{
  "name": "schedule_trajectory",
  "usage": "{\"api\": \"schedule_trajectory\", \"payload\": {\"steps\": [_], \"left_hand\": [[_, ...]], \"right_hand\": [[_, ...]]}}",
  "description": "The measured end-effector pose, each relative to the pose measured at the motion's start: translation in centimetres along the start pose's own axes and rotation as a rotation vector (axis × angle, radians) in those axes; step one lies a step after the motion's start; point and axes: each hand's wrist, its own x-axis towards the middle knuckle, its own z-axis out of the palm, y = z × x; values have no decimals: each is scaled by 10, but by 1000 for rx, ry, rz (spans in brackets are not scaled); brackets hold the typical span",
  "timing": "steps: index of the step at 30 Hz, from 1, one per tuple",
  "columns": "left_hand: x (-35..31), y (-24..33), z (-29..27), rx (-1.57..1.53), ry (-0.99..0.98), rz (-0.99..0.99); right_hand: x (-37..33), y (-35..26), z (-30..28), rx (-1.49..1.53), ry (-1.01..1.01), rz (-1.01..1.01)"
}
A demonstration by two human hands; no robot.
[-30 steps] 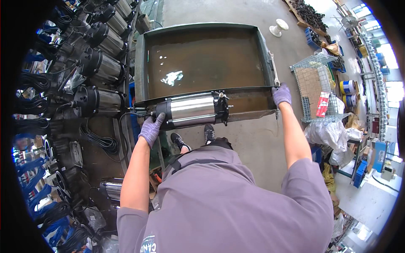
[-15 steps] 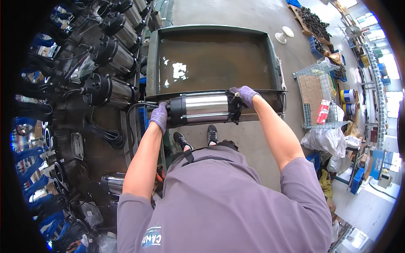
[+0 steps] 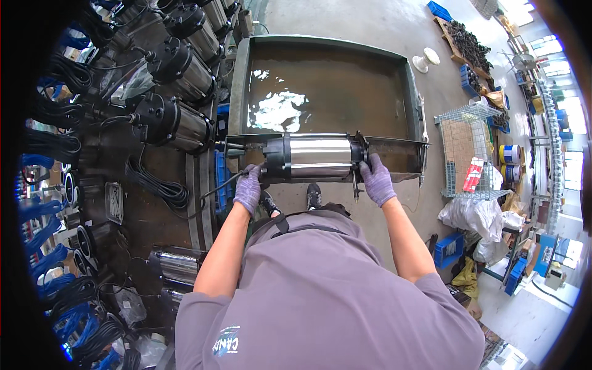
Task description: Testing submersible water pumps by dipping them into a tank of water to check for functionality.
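Note:
A submersible pump (image 3: 320,154) with a shiny steel barrel and black end pieces lies sideways along the near edge of a water-filled tank (image 3: 327,41). Gloved in purple, my left hand (image 3: 248,190) grips the black left end from the near side. A black cable (image 3: 213,192) runs off to the left beside it. My right hand (image 3: 377,182) is closed round the black right end, its fingertips partly hidden. A small fitting (image 3: 356,191) points down toward me from that end.
Several similar pumps (image 3: 185,68) stand at the left with coiled black cables (image 3: 157,185). To the right are a wire cage (image 3: 472,148), a white spool (image 3: 425,60) and a blue crate (image 3: 449,250). A hose with a metal wand (image 3: 424,117) hangs at the tank's right side.
My right hand has come from the top of the pump's right end down to its near side. The pump has rolled toward me, its fitting now pointing down. The whole view has shifted slightly.

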Motion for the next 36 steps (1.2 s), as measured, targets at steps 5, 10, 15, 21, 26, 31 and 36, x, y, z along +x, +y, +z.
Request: {"api": "schedule_trajectory", "payload": {"steps": [5, 10, 15, 21, 26, 31, 36], "left_hand": [[-18, 16, 9, -3, -32, -35], [-26, 31, 3, 98, -12, -277], [-65, 67, -15, 105, -290, -169], [-59, 88, -40, 458, 123, 801], [-25, 43, -68, 1119, 64, 214], [-6, 62, -85, 963, 337, 429], [35, 93, -88, 1266, 300, 775]], "right_hand": [[-17, 6, 12, -15, 0, 80], [-12, -2, 12, -10, 6, 64], [7, -8, 6, -216, 170, 152], [38, -51, 26, -258, 383, -126], [53, -34, 36, -239, 316, -104], [53, -29, 35, -229, 324, -98], [54, -35, 37, -232, 337, -89]]}}
